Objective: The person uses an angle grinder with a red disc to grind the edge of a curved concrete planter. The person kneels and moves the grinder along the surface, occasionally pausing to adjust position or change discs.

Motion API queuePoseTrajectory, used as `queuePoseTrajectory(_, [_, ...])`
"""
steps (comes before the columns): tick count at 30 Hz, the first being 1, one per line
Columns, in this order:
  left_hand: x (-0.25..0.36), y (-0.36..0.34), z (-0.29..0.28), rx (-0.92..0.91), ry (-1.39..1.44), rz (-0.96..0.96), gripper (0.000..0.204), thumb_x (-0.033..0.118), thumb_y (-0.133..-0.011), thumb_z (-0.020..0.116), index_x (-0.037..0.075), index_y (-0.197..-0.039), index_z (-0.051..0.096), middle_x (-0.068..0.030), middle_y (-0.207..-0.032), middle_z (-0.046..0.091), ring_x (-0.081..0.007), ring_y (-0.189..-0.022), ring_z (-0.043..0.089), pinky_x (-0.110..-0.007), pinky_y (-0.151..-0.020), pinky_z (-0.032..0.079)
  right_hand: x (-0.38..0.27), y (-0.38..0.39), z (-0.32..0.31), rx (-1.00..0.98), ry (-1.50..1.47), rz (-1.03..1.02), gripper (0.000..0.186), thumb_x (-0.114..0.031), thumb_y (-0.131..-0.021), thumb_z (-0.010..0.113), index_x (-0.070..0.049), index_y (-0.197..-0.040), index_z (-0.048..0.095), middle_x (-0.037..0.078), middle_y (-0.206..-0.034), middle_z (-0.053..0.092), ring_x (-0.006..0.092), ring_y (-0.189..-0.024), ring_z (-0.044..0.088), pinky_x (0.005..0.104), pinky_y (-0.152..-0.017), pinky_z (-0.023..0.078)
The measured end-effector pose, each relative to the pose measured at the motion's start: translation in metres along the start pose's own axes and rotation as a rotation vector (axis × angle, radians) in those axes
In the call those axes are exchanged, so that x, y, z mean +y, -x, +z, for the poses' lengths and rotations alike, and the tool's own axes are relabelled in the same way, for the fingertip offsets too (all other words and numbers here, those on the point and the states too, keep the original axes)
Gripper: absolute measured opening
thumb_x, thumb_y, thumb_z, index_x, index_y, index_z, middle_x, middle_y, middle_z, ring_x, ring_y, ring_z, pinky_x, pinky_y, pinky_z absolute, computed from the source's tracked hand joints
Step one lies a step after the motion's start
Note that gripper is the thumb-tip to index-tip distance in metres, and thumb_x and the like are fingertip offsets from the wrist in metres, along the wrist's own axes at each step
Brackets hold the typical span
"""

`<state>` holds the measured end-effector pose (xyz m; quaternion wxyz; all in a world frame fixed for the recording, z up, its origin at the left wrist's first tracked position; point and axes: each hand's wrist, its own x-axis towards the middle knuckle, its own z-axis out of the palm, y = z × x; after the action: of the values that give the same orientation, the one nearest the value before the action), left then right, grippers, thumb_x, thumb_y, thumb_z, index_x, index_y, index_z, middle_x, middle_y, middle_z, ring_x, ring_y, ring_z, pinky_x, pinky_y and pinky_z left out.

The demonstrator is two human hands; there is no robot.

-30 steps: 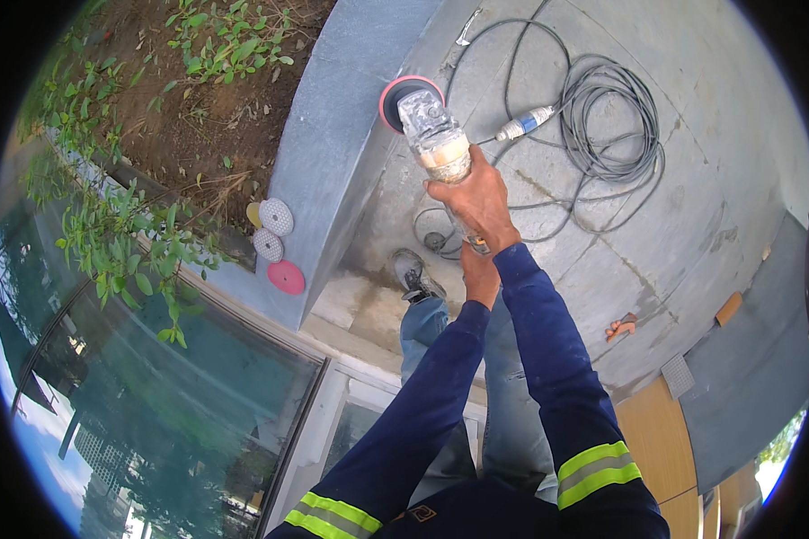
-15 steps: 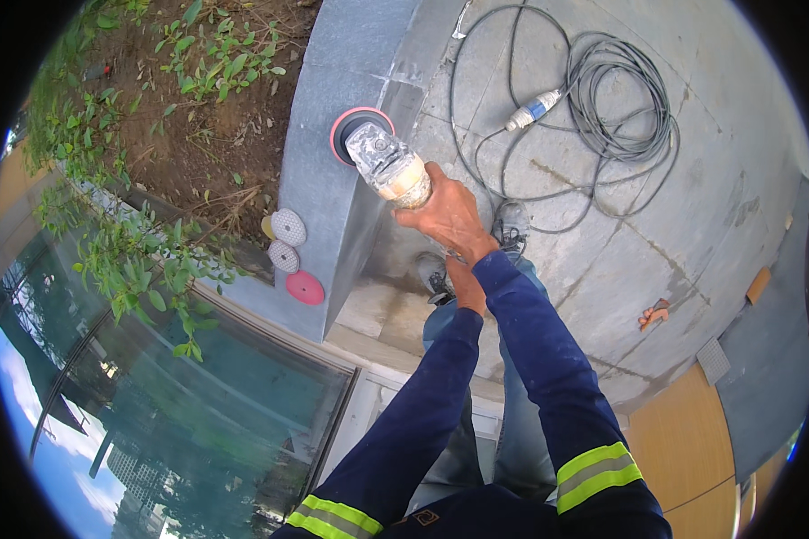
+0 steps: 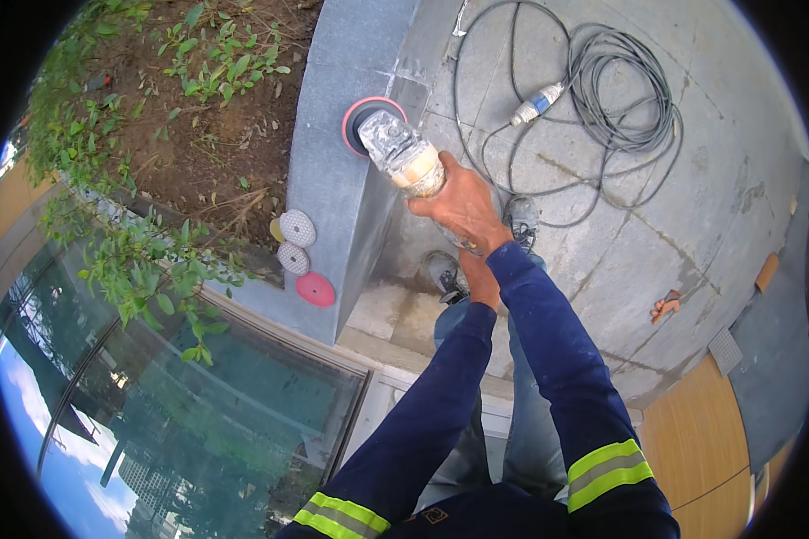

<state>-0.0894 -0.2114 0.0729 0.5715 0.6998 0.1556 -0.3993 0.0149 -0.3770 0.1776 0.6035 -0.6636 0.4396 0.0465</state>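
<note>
My right hand (image 3: pixel 463 205) is closed around the front body of a dusty angle polisher (image 3: pixel 412 162). Behind it, my left hand (image 3: pixel 479 280) is on the rear part of the tool, its fingers mostly hidden by the right hand and wrist. The round disc with a red rim (image 3: pixel 347 128) lies against the top of the grey stone ledge (image 3: pixel 337 99), close to its outer edge. Further along the ledge rest two whitish polishing pads (image 3: pixel 297 228), a yellowish one partly beneath them, and a pink pad (image 3: pixel 315 289).
Soil with leafy plants (image 3: pixel 234 72) borders the ledge on the left. A coiled grey cable (image 3: pixel 616 90) with a blue-and-white connector (image 3: pixel 537 104) lies on the paving at right, beyond my shoes (image 3: pixel 521 216). Glass panels (image 3: pixel 216 395) stand at lower left; an orange-brown object (image 3: pixel 665 306) lies at right.
The whole view has shifted slightly, moving the scene a little rightward. Both hands keep their hold, and the disc stays at nearly the same spot on the ledge.
</note>
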Motion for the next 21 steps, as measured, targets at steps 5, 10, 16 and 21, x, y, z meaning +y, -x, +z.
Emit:
queuePoseTrajectory(5, [-0.026, 0.032, -0.034, -0.02, 0.09, -0.083, 0.055, 0.01, -0.093, 0.078, -0.005, -0.139, 0.05, -0.0133, -0.13, 0.064, -0.0204, -0.118, 0.061, -0.035, -0.101, 0.049, 0.016, 0.026, 0.027, -0.07, 0.043, 0.0, 0.072, -0.042, -0.069, 0.085, 0.001, -0.123, 0.064, 0.026, -0.101, 0.076, 0.0436, -0.095, 0.075, 0.0484, -0.087, 0.057])
queuePoseTrajectory(10, [0.006, 0.027, -0.001, -0.03, 0.024, -0.03, 0.057, 0.012, -0.093, 0.079, -0.007, -0.138, 0.05, -0.0135, -0.13, 0.064, -0.0201, -0.118, 0.061, -0.035, -0.1, 0.049, -0.001, 0.018, 0.011, 0.005, 0.118, 0.039, 0.075, -0.041, -0.068, 0.085, 0.002, -0.125, 0.062, 0.026, -0.101, 0.076, 0.0423, -0.096, 0.076, 0.0481, -0.087, 0.057])
queuePoseTrajectory(16, [0.03, 0.028, 0.011, -0.026, -0.052, -0.004, 0.056, 0.015, -0.094, 0.08, -0.007, -0.137, 0.052, -0.0128, -0.128, 0.066, -0.02, -0.116, 0.062, -0.034, -0.099, 0.05, -0.004, 0.012, 0.008, 0.083, 0.093, -0.004, 0.069, -0.038, -0.068, 0.082, 0.001, -0.121, 0.064, 0.025, -0.097, 0.077, 0.0418, -0.094, 0.076, 0.049, -0.085, 0.057])
queuePoseTrajectory(21, [-0.021, 0.038, -0.033, -0.014, 0.088, -0.048, 0.04, 0.02, -0.094, 0.08, -0.003, -0.122, 0.063, -0.0079, -0.115, 0.072, -0.0208, -0.104, 0.069, -0.036, -0.089, 0.054, 0.006, 0.041, 0.045, -0.059, 0.175, 0.008, 0.067, -0.04, -0.069, 0.083, 0.0, -0.121, 0.064, 0.026, -0.097, 0.077, 0.044, -0.091, 0.076, 0.0497, -0.085, 0.058])
